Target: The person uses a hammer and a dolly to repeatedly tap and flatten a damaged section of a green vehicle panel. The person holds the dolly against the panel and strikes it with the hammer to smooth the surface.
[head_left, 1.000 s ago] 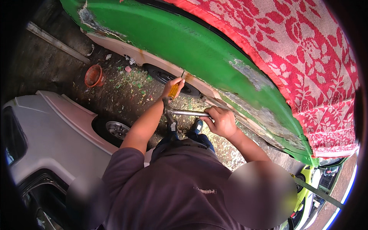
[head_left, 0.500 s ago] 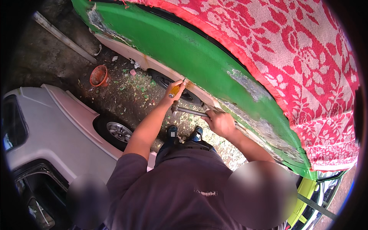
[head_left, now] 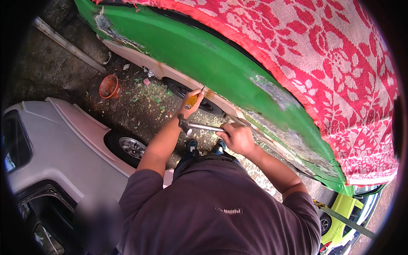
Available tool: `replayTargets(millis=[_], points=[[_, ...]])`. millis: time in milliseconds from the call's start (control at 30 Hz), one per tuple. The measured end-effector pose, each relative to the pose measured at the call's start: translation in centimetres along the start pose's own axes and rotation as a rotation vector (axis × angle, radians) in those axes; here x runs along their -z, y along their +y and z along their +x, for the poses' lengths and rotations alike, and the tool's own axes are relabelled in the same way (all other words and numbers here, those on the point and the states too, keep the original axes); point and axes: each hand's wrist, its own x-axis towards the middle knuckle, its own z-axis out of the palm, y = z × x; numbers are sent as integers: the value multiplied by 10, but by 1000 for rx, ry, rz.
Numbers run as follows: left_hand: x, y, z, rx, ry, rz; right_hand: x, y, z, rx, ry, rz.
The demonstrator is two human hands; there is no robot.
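My left hand (head_left: 192,101) is closed around a yellow-handled screwdriver or chisel (head_left: 191,101), I cannot tell which. Its thin tip meets the lower edge of the green car body (head_left: 204,63), where a rusty pale strip begins. In my right hand (head_left: 238,138) I grip a hammer (head_left: 206,127) by its metal shaft. The hammer's head lies just below the butt of the yellow handle, apart from it, in front of my left wrist. Bare grey patches and flaking filler mark the green panel to the right.
A red and pink floral cloth (head_left: 335,80) covers the car's top. Behind my left arm stands a grey-white car (head_left: 72,144). An orange bucket (head_left: 110,86) sits on the floor among paint flakes, near a long pale bar (head_left: 68,44). A yellow-green car (head_left: 342,212) shows at lower right.
The hammer and my right hand have shifted left and slightly toward me, away from the yellow handle. My left hand has stayed nearly in place against the panel.
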Motion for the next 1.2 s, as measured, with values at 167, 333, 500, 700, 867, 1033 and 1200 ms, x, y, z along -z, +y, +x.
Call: replayTargets(millis=[167, 333, 500, 700, 867, 1033, 1200], points=[[3, -1, -3, -60, -50, -85, -4, -6, 2, -72, -21, -23], [3, 1, 3, -63, -51, -16, -10, -6, -2, 7, 158, 32], [8, -17, -5, -48, -89, 45, -8, -2, 3, -211, 71, 30], [5, -6, 1, -146, -67, -42, -24, 2, -2, -259, 40, -87], [20, 1, -5, -26, -83, 65, -21, 30, -30, -625, 31, 200], [41, 3, -8, -17, -90, 149, -13, 37, -53, -870, 121, 312], [56, 12, -7, -127, -113, 155, -3, 42, -59, -861, 435, 446]])
